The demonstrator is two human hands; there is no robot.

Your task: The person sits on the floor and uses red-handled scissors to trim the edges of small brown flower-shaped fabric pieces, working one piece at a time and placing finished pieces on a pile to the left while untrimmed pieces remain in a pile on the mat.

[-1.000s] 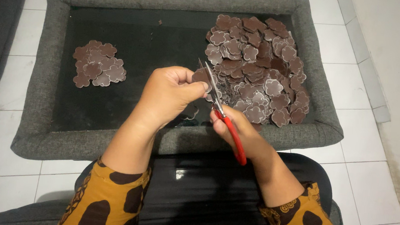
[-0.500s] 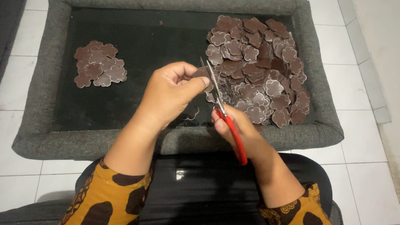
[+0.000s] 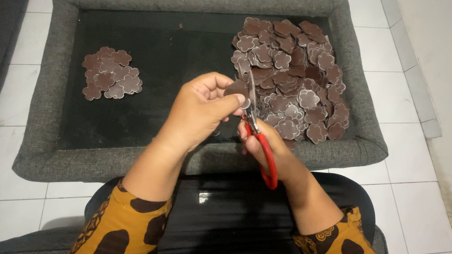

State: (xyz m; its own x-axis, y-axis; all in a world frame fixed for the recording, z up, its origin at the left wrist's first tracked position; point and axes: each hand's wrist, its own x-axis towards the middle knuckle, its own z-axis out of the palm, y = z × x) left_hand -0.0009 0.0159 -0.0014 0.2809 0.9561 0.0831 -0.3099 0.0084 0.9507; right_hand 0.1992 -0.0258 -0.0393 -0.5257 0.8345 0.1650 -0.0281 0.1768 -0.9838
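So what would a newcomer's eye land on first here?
Probably the red-handled scissors at centre, in the right hand, their blades against a brown flower-shaped piece pinched by the left hand. Next, the big heap of brown pieces at the grey tray's right, and the small pile at its left.

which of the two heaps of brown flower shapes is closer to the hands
The large heap of brown flower-shaped pieces at the right of the grey padded tray; it lies just beyond the scissors. The small heap sits apart on the left.
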